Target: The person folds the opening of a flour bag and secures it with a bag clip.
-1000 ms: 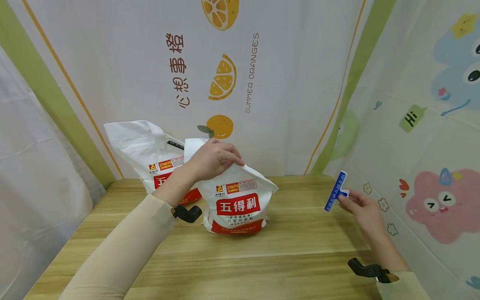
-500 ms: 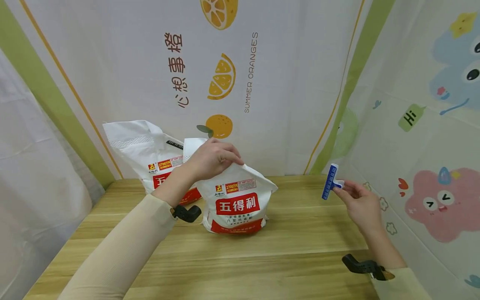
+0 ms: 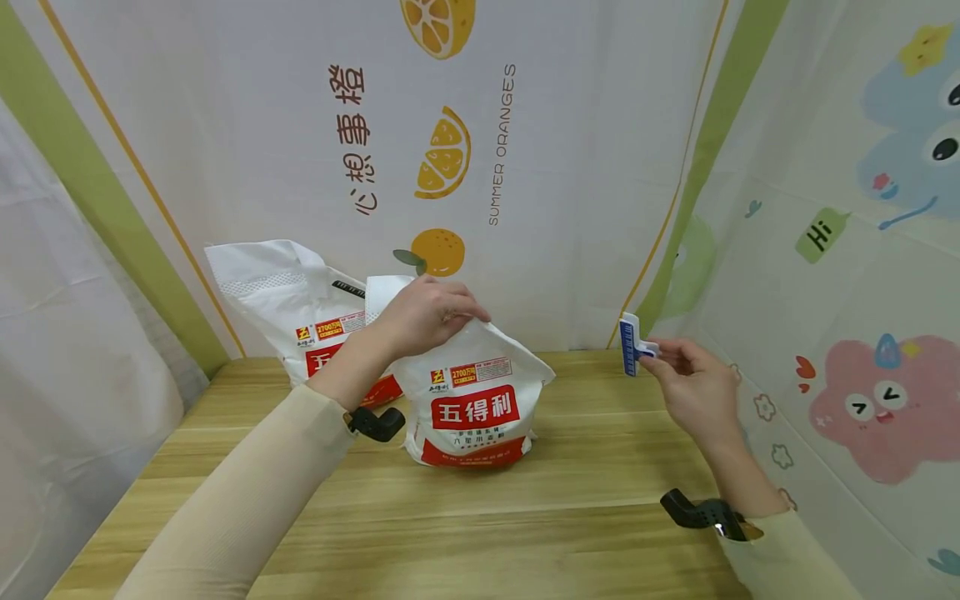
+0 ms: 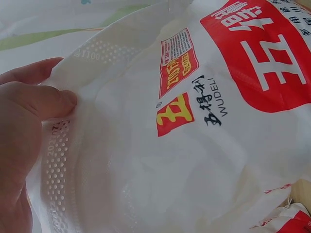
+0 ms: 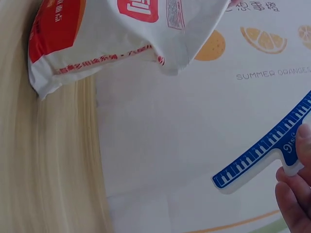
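A white and red flour bag (image 3: 472, 417) stands upright on the wooden table. My left hand (image 3: 427, 317) pinches its top edge; in the left wrist view the thumb (image 4: 58, 103) presses on the white plastic near a dotted band. Off to the right, my right hand (image 3: 693, 387) holds a blue and white bag clip (image 3: 630, 346) by its handle, above the table and apart from the bag. The clip's piano-key pattern (image 5: 262, 145) shows in the right wrist view, with thumb and fingers on the handle. Its jaws look closed.
Behind and left of the front bag stands a second white and red flour bag (image 3: 277, 287), with a black clip (image 3: 348, 289) on its top. A printed curtain (image 3: 562, 208) hangs behind the wooden table (image 3: 480, 525), and another covers the right side.
My right hand has moved left and slightly up with the bag clip, which has turned more upright. The left hand stays on the bag's top, its fingers slightly shifted.
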Demonstrator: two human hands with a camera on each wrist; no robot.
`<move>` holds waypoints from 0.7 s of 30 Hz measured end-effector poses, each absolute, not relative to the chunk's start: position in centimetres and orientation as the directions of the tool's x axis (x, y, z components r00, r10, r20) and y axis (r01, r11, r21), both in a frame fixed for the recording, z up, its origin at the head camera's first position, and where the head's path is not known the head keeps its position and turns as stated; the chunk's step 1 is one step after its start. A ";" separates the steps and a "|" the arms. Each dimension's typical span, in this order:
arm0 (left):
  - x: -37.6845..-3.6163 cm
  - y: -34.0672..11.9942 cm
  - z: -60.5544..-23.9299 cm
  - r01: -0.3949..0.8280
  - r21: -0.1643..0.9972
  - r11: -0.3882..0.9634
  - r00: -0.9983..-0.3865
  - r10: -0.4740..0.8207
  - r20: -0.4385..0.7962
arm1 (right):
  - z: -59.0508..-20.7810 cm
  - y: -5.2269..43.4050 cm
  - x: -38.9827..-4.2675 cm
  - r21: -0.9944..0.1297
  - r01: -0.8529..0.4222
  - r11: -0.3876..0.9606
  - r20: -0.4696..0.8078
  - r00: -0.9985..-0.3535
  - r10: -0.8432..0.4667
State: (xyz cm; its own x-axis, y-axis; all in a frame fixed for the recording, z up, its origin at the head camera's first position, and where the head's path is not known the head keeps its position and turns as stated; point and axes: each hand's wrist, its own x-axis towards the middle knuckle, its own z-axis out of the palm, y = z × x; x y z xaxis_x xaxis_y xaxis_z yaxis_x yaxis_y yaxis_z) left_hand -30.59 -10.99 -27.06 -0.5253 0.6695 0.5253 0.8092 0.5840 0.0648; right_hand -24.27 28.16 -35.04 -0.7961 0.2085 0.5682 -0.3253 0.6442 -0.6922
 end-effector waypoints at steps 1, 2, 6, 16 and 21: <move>-30.6 -11.0 -27.0 0.806 0.068 0.588 -0.531 0.667 0.523 | -34.9 27.8 -24.4 -0.688 -0.335 0.643 0.575 -0.793 0.201; -30.5 -10.9 -26.9 0.801 0.073 0.594 -0.540 0.664 0.518 | -34.8 27.5 -24.5 -0.687 -0.347 0.638 0.580 -0.791 0.195; -30.4 -10.8 -26.8 0.783 0.094 0.615 -0.570 0.650 0.503 | -34.2 26.2 -25.0 -0.657 -0.398 0.640 0.611 -0.779 0.143; -30.6 -10.8 -26.9 0.780 0.111 0.616 -0.576 0.638 0.510 | -32.9 22.6 -25.9 -0.604 -0.506 0.616 0.625 -0.780 -0.028; -30.7 -10.8 -26.9 0.779 0.122 0.615 -0.582 0.636 0.507 | -32.5 21.0 -26.2 -0.561 -0.496 0.663 0.591 -0.801 -0.100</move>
